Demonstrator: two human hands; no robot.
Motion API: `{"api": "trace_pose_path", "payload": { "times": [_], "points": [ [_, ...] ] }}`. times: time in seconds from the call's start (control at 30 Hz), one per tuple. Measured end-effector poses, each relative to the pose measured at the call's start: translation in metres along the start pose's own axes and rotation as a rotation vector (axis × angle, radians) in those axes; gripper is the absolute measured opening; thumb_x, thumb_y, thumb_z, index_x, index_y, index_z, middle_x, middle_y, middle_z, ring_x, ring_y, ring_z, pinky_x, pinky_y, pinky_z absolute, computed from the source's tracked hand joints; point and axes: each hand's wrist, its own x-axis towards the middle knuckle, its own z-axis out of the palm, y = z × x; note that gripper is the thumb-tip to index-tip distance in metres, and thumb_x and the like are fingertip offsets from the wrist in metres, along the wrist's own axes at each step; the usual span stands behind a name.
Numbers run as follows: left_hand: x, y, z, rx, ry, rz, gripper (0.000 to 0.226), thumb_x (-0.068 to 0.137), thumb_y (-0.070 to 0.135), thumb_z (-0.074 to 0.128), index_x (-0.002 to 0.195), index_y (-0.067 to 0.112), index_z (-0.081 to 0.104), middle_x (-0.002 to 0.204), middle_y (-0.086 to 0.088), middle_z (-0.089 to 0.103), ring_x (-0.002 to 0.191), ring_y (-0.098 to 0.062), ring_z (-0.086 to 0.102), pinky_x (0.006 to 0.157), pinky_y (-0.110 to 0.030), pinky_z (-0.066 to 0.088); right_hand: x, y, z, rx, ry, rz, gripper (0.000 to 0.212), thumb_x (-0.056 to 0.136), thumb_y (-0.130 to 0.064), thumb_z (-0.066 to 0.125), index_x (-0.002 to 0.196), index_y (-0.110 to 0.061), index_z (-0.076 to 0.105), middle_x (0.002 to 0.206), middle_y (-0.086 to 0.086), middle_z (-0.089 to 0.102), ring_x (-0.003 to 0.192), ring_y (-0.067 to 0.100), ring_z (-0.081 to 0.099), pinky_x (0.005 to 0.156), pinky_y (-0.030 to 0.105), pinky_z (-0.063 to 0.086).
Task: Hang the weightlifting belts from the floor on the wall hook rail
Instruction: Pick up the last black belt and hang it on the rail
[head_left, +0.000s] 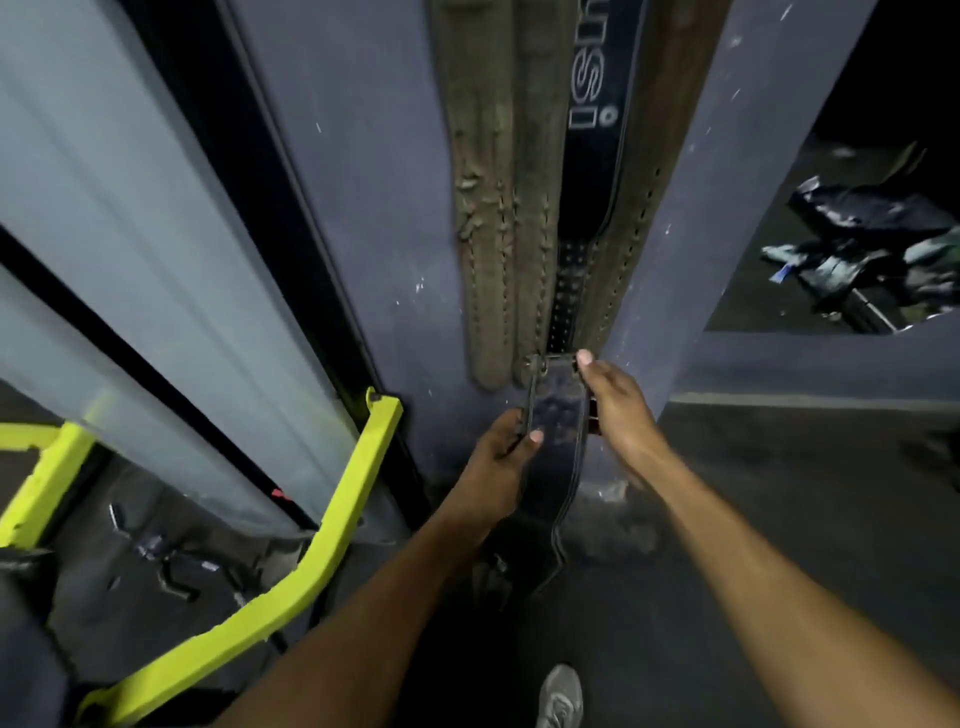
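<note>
I hold a dark leather weightlifting belt (558, 415) up in front of the grey wall column (374, 208). My left hand (501, 457) grips its left edge just below the metal buckle. My right hand (618, 400) holds the right edge, with a fingertip at the buckle's top. The belt's tail hangs down toward the floor. Above it several belts hang flat against the column: two worn tan belts (498, 234), a black belt with white lettering (592, 145) and a brown belt with holes (639, 218). The hook rail is out of view.
A yellow-green metal frame (332, 519) stands at the lower left beside glass panels (130, 234). Metal cable handles (171, 571) lie on the dark floor under it. A heap of clothes and bags (872, 244) sits at the right. My grey shoe (561, 696) is at the bottom.
</note>
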Motion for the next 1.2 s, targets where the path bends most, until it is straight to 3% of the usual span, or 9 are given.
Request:
{"api": "trace_pose_path", "payload": {
  "times": [0.07,0.17,0.3,0.43,0.63,0.77,0.97,1.07,1.2],
  "points": [
    [-0.017,0.034,-0.003,0.011,0.013,0.060,0.027,0.110,0.017,0.048,0.130,0.012,0.065,0.127,-0.001,0.075,0.120,-0.013,0.070,0.093,-0.019,0.057,-0.017,-0.038,0.007,-0.042,0.048,-0.184,0.021,0.108,-0.032,0.055,0.095,-0.021,0.067,0.091,0.009,0.071,0.090,0.022,0.068,0.087,0.041,0.050],
    [-0.031,0.087,-0.009,0.165,0.126,0.161,0.027,0.111,0.030,0.046,0.123,0.022,0.068,0.114,0.012,0.078,0.108,0.001,0.072,0.087,-0.010,0.053,-0.042,-0.085,0.020,-0.107,0.069,-0.356,0.010,0.106,-0.033,0.056,0.104,-0.029,0.065,0.084,0.013,0.070,0.074,0.015,0.061,0.071,0.035,0.048],
    [-0.036,0.152,-0.021,0.436,0.294,0.348,0.035,0.109,0.044,0.043,0.099,0.020,0.066,0.094,0.007,0.073,0.093,-0.007,0.068,0.085,-0.032,0.050,-0.066,-0.142,0.034,-0.116,0.078,-0.530,0.014,0.103,-0.034,0.059,0.116,-0.034,0.066,0.076,0.013,0.074,0.065,0.026,0.069,0.066,0.042,0.057],
    [-0.044,0.210,-0.024,0.515,0.445,0.545,0.040,0.108,0.047,0.041,0.078,0.027,0.059,0.074,0.016,0.067,0.071,0.002,0.061,0.066,-0.023,0.044,-0.076,-0.197,0.044,-0.038,0.150,-0.638,0.015,0.101,-0.041,0.062,0.112,-0.033,0.069,0.071,0.004,0.073,0.063,0.011,0.065,0.064,0.031,0.051],
    [-0.044,0.294,-0.012,0.133,0.340,0.675,0.037,0.112,0.038,0.040,0.104,0.025,0.074,0.101,-0.003,0.081,0.098,-0.015,0.076,0.085,-0.025,0.056,-0.098,-0.235,0.053,-0.098,0.204,-0.708,0.036,0.094,-0.067,0.054,0.097,-0.031,0.061,0.075,-0.021,0.066,0.067,-0.002,0.062,0.063,0.017,0.047],
    [-0.047,0.330,-0.007,0.094,0.251,0.738,0.037,0.110,0.043,0.041,0.101,0.035,0.076,0.102,-0.001,0.082,0.097,-0.013,0.077,0.082,-0.022,0.056,-0.096,-0.265,0.047,-0.084,0.142,-0.867,0.027,0.105,-0.039,0.059,0.126,-0.027,0.070,0.116,-0.020,0.077,0.111,-0.007,0.069,0.095,0.020,0.055],
    [-0.054,0.308,-0.005,0.129,-0.005,0.683,0.056,0.102,0.057,0.048,0.143,0.018,0.057,0.144,0.007,0.063,0.135,-0.007,0.058,0.117,-0.033,0.044,-0.092,-0.326,0.039,0.076,0.239,-0.916,0.027,0.104,-0.044,0.056,0.110,-0.027,0.076,0.098,-0.008,0.080,0.092,0.005,0.075,0.078,0.027,0.059],
    [-0.058,0.264,-0.003,0.249,0.034,0.586,0.073,0.083,0.084,0.054,0.098,0.013,0.063,0.098,-0.003,0.060,0.093,-0.016,0.056,0.089,-0.042,0.050,-0.081,-0.348,0.029,0.040,0.331,-0.904,0.033,0.106,-0.041,0.057,0.097,-0.014,0.074,0.086,0.004,0.078,0.077,0.011,0.070,0.071,0.039,0.055],
    [-0.049,0.276,-0.003,0.201,0.071,0.567,0.067,0.088,0.064,0.061,0.092,-0.002,0.066,0.090,-0.005,0.060,0.087,-0.018,0.056,0.082,-0.037,0.046,-0.079,-0.362,0.026,0.042,0.373,-0.880,0.040,0.106,-0.038,0.058,0.086,-0.006,0.071,0.075,0.001,0.072,0.069,0.003,0.058,0.066,0.038,0.050]
  ]
}}
